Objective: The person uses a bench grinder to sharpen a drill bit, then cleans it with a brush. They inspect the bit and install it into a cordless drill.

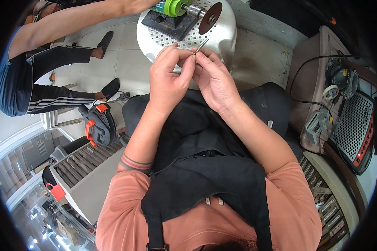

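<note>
A thin metal rod (202, 44) points up and to the right from between my fingertips; its lower end is hidden by them. My left hand (170, 74) pinches it with thumb and forefinger, and my right hand (215, 81) grips it from the other side, the two hands touching. Just beyond them a green bench grinder (174, 7) on a black base stands on a white stool (146, 38). On its shaft sits a reddish-brown disc (205, 26), close above the rod. Whether the disc turns I cannot tell.
Another person's arm (83, 26) reaches in from the left to the grinder. A black and orange vacuum cleaner (100, 125) stands by my left leg. At right are a beige bin (299, 71), a black cable (299, 75) and a red-edged perforated device (354, 125).
</note>
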